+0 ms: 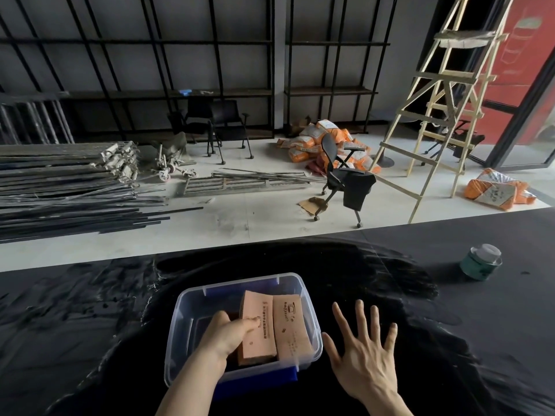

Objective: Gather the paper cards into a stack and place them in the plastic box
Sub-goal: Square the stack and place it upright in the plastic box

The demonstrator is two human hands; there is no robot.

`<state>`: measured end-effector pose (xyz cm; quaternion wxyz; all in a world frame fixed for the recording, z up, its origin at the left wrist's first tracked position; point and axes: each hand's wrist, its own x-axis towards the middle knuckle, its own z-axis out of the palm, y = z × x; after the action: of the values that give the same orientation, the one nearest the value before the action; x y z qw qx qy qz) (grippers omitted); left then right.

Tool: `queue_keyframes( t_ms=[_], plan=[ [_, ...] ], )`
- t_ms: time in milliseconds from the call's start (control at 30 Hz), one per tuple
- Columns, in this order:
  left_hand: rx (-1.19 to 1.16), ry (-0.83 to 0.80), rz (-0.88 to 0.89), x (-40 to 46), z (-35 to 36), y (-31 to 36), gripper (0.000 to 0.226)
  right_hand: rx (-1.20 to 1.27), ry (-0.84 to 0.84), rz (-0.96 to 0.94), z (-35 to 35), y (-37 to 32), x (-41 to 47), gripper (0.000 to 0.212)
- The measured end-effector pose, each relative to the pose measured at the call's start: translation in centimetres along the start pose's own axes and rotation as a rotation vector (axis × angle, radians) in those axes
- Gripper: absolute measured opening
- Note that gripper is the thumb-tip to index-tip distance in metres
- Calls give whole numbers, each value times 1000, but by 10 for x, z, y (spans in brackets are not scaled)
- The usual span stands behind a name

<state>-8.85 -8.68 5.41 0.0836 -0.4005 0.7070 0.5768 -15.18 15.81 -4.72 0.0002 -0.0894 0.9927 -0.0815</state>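
Note:
A clear plastic box (186, 319) with blue latches sits on the black table in front of me. Inside it are two stacks of tan paper cards: the left stack (259, 328) and the right stack (291, 322), side by side. My left hand (226, 333) reaches into the box and grips the left stack, thumb on its top card. Just right of the box, my right hand (365, 352) hovers above the table, fingers spread wide and holding nothing.
A green roll of tape (480, 261) stands at the table's far right. Black plastic sheeting (90, 310) covers the table. Beyond its far edge lie metal bars (60, 187), an office chair (345, 172), orange sacks and a wooden ladder (444, 109).

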Motion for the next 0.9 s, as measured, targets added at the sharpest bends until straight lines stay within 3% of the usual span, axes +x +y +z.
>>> queue_keyframes(
  t_ms=[133,400,567,900],
  plan=[
    [155,-14,1,-1,4,3,66,15,13,6,2,1,1,83],
    [634,78,162,-2,1,0,64,15,31,2,5,2,1,83],
    [670,95,351,-13,3,7,84,8,41,1,5,2,1,82],
    [665,85,396,-7,0,2,83,-8,35,-8,4,2,1,80]
  ],
)
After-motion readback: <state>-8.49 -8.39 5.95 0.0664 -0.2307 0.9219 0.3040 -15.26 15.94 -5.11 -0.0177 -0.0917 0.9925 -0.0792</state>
